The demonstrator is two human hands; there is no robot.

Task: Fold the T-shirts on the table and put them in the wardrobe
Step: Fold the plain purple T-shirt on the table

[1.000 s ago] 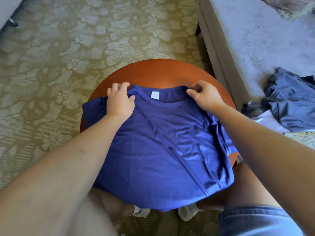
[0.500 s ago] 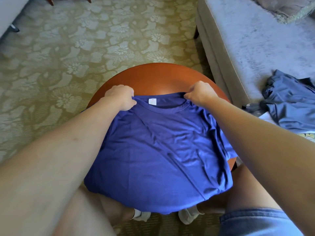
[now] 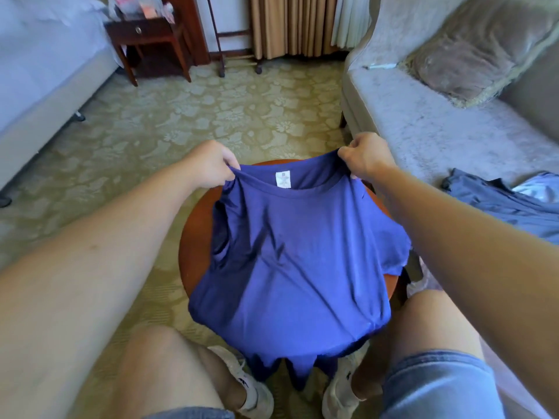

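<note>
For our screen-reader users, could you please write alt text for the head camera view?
A person's left hand and right hand pinch a blue T-shirt at the collar's two sides, holding its top above a round wooden table. More clothes lie on a grey sofa at right.

T-shirt point(image 3: 296, 261) smooth, faintly sheeny cloth; table point(image 3: 193, 243) polished wood.

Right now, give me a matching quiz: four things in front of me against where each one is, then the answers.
1 T-shirt
2 nightstand
3 cushion
4 table

A beside the bed
B on the sofa
C under the T-shirt
D held by left hand and right hand

Pairs: 1-D, 2-A, 3-B, 4-C.
</note>
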